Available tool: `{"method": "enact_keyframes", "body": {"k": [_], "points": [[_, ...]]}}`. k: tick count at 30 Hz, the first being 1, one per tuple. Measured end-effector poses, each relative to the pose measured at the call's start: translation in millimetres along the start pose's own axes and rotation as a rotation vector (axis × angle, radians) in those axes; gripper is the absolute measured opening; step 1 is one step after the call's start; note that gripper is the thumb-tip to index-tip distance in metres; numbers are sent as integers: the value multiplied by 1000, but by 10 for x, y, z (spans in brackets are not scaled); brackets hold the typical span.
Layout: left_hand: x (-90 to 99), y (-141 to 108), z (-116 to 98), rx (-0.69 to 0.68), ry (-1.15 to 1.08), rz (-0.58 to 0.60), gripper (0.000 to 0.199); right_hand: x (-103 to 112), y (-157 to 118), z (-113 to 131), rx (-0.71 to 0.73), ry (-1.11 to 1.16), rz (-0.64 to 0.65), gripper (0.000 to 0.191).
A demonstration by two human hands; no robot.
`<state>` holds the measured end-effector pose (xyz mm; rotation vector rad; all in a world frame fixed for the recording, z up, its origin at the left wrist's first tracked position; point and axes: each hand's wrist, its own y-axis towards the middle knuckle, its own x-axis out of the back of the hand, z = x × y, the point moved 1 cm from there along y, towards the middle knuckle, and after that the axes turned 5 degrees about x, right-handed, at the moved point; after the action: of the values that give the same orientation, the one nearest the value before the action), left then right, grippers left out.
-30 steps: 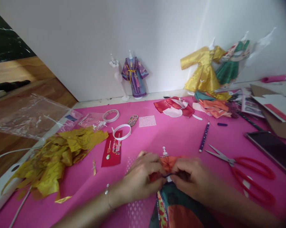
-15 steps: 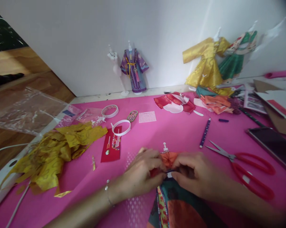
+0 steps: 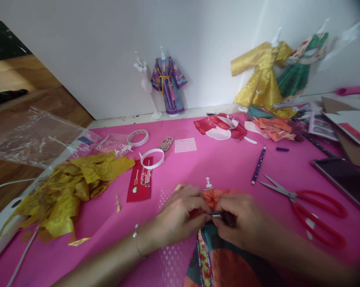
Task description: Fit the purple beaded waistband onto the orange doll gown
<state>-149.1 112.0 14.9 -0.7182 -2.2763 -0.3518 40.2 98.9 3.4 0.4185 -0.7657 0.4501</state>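
A small doll dress (image 3: 227,261) lies on the pink mat, with an orange top, a dark green and orange skirt and a patterned trim strip down its front. The white neck of a doll stand (image 3: 209,183) pokes out above its collar. At the waist is a narrow dark band (image 3: 216,214) with a whitish patch. My left hand (image 3: 186,209) pinches the band's left side. Opposite it, my right hand (image 3: 239,217) pinches the right side, thumb below and fingers above. The fingertips nearly meet and partly cover the band.
Red-handled scissors (image 3: 292,196) lie partly open beside my right forearm, near a pen (image 3: 259,165) and a phone (image 3: 345,175). Left are a red card (image 3: 139,185), tape rolls (image 3: 138,138) and yellow fabric (image 3: 87,175). Dressed doll stands (image 3: 169,87) line the wall.
Both hands stay at the waist. My right thumb and fingers have shifted slightly left along the band, and less of the whitish patch shows. The view has tilted slightly.
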Motion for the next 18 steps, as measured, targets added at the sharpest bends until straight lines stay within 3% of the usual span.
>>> {"method": "enact_keyframes", "body": {"k": [13,18], "points": [[-3,-6,7,6,-29,13,8,142,-3,-11,-160,217,62,14],[-23,-5,15,-24,-46,-24,10,145,0,19,-153,187,97,11]]}}
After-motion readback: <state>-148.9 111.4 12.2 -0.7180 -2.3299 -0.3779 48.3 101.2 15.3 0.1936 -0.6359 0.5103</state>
